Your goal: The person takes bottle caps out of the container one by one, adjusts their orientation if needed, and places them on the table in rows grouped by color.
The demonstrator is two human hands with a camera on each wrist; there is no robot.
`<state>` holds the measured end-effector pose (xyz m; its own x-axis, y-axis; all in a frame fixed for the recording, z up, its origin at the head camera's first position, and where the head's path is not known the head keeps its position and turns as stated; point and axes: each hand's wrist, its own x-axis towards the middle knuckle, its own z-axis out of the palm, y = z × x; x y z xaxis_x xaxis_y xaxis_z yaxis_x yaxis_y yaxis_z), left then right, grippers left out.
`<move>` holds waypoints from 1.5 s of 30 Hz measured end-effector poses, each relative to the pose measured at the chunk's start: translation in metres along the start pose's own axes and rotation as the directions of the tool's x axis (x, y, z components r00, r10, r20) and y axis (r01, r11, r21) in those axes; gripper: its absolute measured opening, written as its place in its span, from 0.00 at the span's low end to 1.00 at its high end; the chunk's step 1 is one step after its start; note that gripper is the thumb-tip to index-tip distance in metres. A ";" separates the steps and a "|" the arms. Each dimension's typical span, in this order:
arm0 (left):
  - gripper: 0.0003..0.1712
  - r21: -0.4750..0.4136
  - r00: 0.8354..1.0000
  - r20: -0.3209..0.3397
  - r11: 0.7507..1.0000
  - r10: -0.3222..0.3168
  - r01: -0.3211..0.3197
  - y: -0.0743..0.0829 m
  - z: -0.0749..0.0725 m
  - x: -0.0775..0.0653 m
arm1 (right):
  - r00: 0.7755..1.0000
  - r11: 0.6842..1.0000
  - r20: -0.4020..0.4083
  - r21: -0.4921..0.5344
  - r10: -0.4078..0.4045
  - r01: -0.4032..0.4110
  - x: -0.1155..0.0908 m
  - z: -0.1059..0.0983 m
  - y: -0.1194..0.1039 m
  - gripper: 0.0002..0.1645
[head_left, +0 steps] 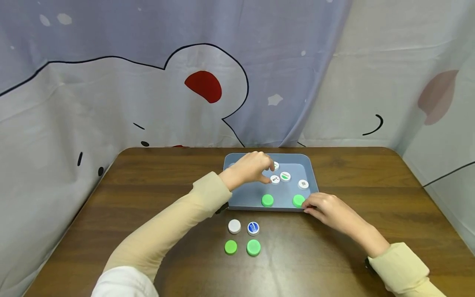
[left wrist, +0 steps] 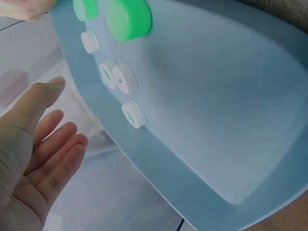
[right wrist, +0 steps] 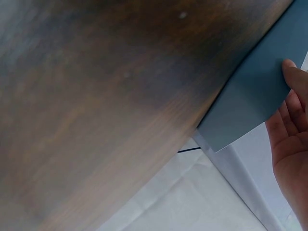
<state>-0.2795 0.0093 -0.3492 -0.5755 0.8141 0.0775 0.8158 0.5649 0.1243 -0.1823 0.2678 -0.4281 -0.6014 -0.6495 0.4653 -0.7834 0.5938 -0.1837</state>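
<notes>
As the head view records, one blue-grey tray (head_left: 245, 198) stands near the far edge of a brown table (head_left: 356, 173). Contents: four white caps (head_left: 285, 177), two green caps (head_left: 267, 200). Before the tray, in two rows: plain white cap (head_left: 234, 226), blue-printed cap (head_left: 253, 228); lime-green cap (head_left: 231, 247), larger green cap (head_left: 253, 247). Left hand (head_left: 252, 166): over the tray, beside the white caps. Right hand (head_left: 326, 209): at the tray's near right corner. Step, as judged: picking a cap from the steadied tray; the next move calls for pinching one white cap without nudging neighbours. Open tabletop: left and right of the tray; behind it, a narrow strip, then curtain (head_left: 148, 33).

Left wrist view: thumb and fingers parted, nothing grasped. White caps near one tray wall, two side by side; broad bare floor beyond; wall to be cleared on lifting.

Right wrist view: thumb on the tray's outer wall, fingers behind its rim, a pinching hold; bare wood alongside.
</notes>
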 end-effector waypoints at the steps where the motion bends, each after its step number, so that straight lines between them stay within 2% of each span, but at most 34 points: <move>1: 0.20 -0.003 1.000 0.004 1.000 0.001 -0.001 -0.001 0.001 0.001 | 1.000 1.000 0.001 0.000 0.000 0.000 0.000 0.000 0.000 0.11; 10: 0.20 -0.030 0.999 0.039 1.000 0.001 0.000 -0.005 0.006 0.013 | 1.000 1.000 0.006 -0.005 0.012 -0.012 -0.001 0.001 0.000 0.11; 17: 0.20 0.019 0.998 0.061 1.000 -0.011 0.009 -0.009 0.013 0.025 | 1.000 1.000 0.011 0.002 0.018 -0.018 0.000 0.001 0.000 0.12; 21: 0.20 0.006 0.996 0.084 1.000 -0.030 0.029 -0.010 0.017 0.030 | 1.000 1.000 0.005 -0.003 0.016 -0.016 0.000 0.000 0.000 0.12; 27: 0.21 -0.034 0.991 0.120 0.997 -0.059 0.063 -0.014 0.025 0.035 | 1.000 1.000 0.001 -0.004 0.009 -0.009 0.000 0.000 -0.001 0.11; 34: 0.23 -0.026 0.983 0.155 0.995 -0.094 0.099 -0.015 0.034 0.040 | 1.000 1.000 0.009 0.002 0.014 -0.014 0.000 0.000 -0.001 0.11; 45: 0.23 0.004 0.975 0.197 0.995 -0.098 0.099 -0.013 0.042 0.048 | 1.000 1.000 0.003 0.002 0.001 -0.001 0.000 0.000 0.000 0.11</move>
<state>-0.3155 0.0468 -0.3884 -0.6296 0.7656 -0.1317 0.7551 0.6430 0.1278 -0.1824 0.2681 -0.4287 -0.6028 -0.6500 0.4627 -0.7830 0.5935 -0.1864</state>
